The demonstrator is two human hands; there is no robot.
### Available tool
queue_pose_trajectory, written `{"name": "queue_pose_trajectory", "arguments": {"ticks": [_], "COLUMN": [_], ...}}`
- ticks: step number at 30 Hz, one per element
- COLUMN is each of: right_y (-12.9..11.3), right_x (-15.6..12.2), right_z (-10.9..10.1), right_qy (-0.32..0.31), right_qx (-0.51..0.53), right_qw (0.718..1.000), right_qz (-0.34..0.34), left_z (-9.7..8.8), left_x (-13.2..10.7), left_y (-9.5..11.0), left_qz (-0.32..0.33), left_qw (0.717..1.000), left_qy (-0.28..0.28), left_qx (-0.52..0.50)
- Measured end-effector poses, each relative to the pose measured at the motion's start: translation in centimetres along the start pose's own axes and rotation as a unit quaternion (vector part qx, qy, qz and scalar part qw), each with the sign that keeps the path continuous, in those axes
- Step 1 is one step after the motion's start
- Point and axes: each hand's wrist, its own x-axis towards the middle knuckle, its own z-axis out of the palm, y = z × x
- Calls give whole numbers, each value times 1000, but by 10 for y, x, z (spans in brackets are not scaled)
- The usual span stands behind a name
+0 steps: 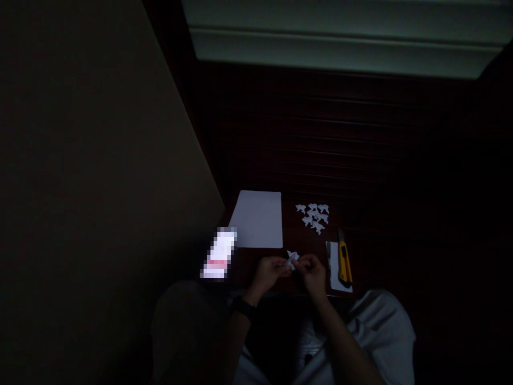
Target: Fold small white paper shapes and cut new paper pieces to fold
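Note:
Between my two hands is a small folded white paper piece (294,258), with pointed corners, above the near part of a dark table. My left hand (268,272) pinches its left side, fingers closed on the paper. From the right, my right hand (313,271) grips it too, thumb and fingers pressed together. Beyond my hands lies a group of several similar folded paper pieces (315,215). A yellow utility knife (343,262) rests to the right of my right hand, on a small stack of white paper (334,267).
A large white sheet (258,219) lies at the table's far left. Next to it glows a blurred-out screen (219,254), probably a phone. A plain wall (100,133) rises on the left, and dark slatted panelling (320,123) stands behind the table. The light is dim.

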Motion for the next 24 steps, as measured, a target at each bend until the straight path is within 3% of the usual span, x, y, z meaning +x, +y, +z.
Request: {"name": "queue_pose_trajectory", "arguments": {"ticks": [10, 15, 24], "right_y": [10, 11, 8], "right_x": [-4, -1, -5], "right_z": [5, 3, 7], "right_qy": [40, 10, 53], "right_qx": [-61, -64, -80], "right_qw": [996, 997, 994], "right_qz": [-56, -40, -52], "left_z": [0, 2, 3], "left_x": [-1, -1, -2], "left_y": [5, 6, 3], "left_qz": [-7, 4, 6], "left_qw": [1000, 1000, 999], "left_qy": [-14, -7, 1], "left_qx": [13, 25, 48]}}
